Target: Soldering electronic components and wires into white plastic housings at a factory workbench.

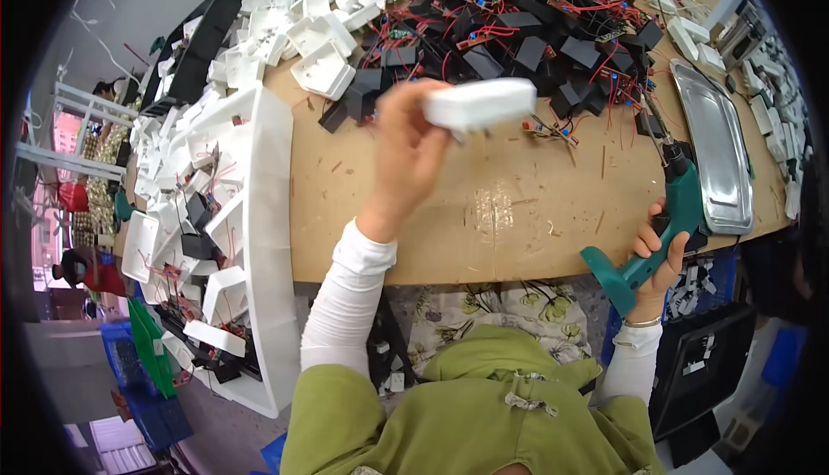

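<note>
My left hand (410, 151) is closed around one end of a white plastic housing (481, 103), held up over the cardboard-covered tabletop (414, 233). Hand and housing are slightly blurred. At the right, my right hand (658, 255) grips a dark green cordless screwdriver (678, 207). Its long bit points away from me, beside the metal tray. Just beyond the housing lies a heap of black plastic boxes (484, 62) tangled with red wires and small circuit boards. A loose small circuit board (553, 132) with wires rests on the table to the right of the housing.
White shells (324, 69) are piled at the far left. A white bin (269, 242) of shells and wired parts stands along the table's left side. A shiny metal tray (715, 151) lies at the right, with more white pieces (768, 121) beyond it. A person in red (104, 275) is in the left background.
</note>
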`<action>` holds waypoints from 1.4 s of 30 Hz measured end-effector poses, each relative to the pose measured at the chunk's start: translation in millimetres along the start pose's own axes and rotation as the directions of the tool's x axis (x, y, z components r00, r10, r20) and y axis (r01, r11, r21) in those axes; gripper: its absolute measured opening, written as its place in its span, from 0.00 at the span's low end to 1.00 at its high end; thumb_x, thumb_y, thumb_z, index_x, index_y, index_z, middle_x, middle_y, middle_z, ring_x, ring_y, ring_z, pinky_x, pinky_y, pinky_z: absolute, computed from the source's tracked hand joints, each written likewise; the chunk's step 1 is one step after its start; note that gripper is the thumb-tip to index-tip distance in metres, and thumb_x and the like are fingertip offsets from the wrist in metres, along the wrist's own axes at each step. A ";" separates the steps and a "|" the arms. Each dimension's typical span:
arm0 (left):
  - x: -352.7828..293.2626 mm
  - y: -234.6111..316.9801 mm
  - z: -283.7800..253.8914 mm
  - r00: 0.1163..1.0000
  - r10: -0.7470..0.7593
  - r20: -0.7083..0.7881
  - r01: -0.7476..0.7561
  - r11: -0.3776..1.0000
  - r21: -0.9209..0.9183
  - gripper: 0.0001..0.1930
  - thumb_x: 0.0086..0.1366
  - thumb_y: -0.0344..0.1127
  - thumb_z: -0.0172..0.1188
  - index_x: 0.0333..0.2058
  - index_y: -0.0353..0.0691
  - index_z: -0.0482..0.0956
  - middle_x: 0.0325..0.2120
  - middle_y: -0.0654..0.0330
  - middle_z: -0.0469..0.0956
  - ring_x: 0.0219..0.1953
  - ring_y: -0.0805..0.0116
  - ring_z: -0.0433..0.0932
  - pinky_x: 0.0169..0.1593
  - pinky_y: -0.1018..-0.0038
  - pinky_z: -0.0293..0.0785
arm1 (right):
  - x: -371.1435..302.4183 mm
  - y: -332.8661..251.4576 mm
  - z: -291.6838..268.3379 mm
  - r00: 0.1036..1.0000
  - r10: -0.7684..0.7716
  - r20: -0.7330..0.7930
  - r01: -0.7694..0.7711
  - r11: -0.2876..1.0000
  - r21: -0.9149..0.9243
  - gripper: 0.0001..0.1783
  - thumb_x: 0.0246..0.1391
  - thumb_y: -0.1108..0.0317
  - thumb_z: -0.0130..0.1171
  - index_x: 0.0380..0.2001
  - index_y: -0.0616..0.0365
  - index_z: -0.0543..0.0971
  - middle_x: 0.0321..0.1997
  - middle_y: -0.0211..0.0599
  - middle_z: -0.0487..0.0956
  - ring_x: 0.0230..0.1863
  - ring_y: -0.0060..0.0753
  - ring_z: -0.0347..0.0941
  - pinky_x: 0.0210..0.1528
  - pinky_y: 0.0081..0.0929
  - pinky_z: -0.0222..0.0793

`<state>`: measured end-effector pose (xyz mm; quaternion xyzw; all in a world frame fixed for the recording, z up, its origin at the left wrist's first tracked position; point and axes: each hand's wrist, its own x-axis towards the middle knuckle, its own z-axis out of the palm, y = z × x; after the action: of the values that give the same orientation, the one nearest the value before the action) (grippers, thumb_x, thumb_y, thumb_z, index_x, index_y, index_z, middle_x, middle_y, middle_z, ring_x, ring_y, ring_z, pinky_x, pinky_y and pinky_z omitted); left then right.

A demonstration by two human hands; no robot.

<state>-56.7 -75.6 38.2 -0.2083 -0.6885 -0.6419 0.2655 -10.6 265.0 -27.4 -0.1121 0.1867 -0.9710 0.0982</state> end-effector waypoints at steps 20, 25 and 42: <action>-54.8 15.8 32.8 0.946 -0.078 0.316 -0.130 0.799 0.587 0.23 0.47 0.25 0.58 0.45 0.34 0.67 0.40 0.50 0.70 0.42 0.54 0.71 0.43 0.68 0.69 | -1.9 -0.8 1.8 0.995 0.087 0.052 -0.087 0.996 -0.003 0.35 0.50 0.60 0.56 0.55 0.63 0.52 0.49 0.39 0.64 0.27 0.20 0.60 0.29 0.18 0.63; -51.3 18.2 35.7 0.943 -0.145 0.298 -0.051 0.825 0.563 0.24 0.45 0.25 0.60 0.45 0.35 0.67 0.41 0.50 0.70 0.42 0.52 0.70 0.44 0.67 0.68 | -0.9 -3.9 2.0 0.994 0.091 0.057 -0.091 0.996 -0.006 0.35 0.51 0.61 0.56 0.55 0.63 0.51 0.49 0.40 0.64 0.27 0.20 0.60 0.29 0.18 0.63; 21.9 -18.9 -111.8 0.952 0.024 -0.305 0.269 0.410 0.871 0.17 0.52 0.33 0.56 0.42 0.35 0.71 0.36 0.54 0.72 0.39 0.60 0.71 0.42 0.71 0.67 | -0.3 -3.9 -0.3 0.992 0.114 0.059 -0.114 0.993 -0.005 0.34 0.51 0.62 0.55 0.55 0.64 0.52 0.50 0.40 0.64 0.27 0.20 0.59 0.29 0.18 0.63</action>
<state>-74.5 -189.6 41.4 0.1086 -0.8951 -0.2097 0.3783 -11.0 268.7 -26.2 -0.1301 0.1907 -0.9599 0.1589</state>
